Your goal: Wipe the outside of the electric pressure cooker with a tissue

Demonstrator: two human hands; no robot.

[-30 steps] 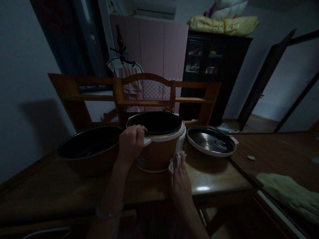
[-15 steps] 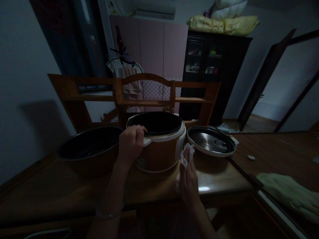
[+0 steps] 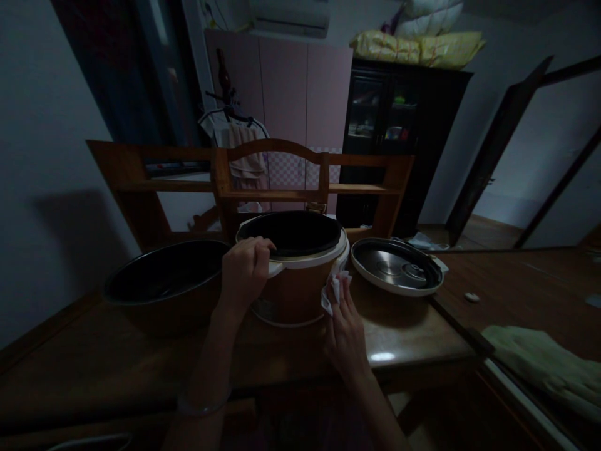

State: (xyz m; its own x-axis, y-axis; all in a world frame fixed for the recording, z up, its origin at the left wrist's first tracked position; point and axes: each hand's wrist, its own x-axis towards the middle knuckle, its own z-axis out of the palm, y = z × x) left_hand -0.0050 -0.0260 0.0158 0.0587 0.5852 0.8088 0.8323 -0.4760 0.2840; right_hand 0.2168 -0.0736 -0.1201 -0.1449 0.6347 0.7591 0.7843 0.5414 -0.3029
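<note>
An open orange rice cooker [image 3: 295, 288] with a white rim stands on the wooden table [image 3: 404, 335]. My left hand [image 3: 244, 272] grips the cooker's rim on its left side, fingers curled over the edge. My right hand [image 3: 345, 329] presses a small white cloth [image 3: 334, 289] against the cooker's right front wall, fingers closed on the cloth. The cooker's dark inside shows from above.
A large dark bowl [image 3: 164, 282] sits left of the cooker. The cooker's lid [image 3: 397, 266] lies upside down to the right. A wooden shelf rack [image 3: 263, 181] stands behind. A green cloth [image 3: 544, 363] lies at the far right, and a small white object [image 3: 471, 297] on the darker surface.
My right hand with the white cloth swung out to the right of the cooker, then came back left against its side. My left hand stayed on the rim.
</note>
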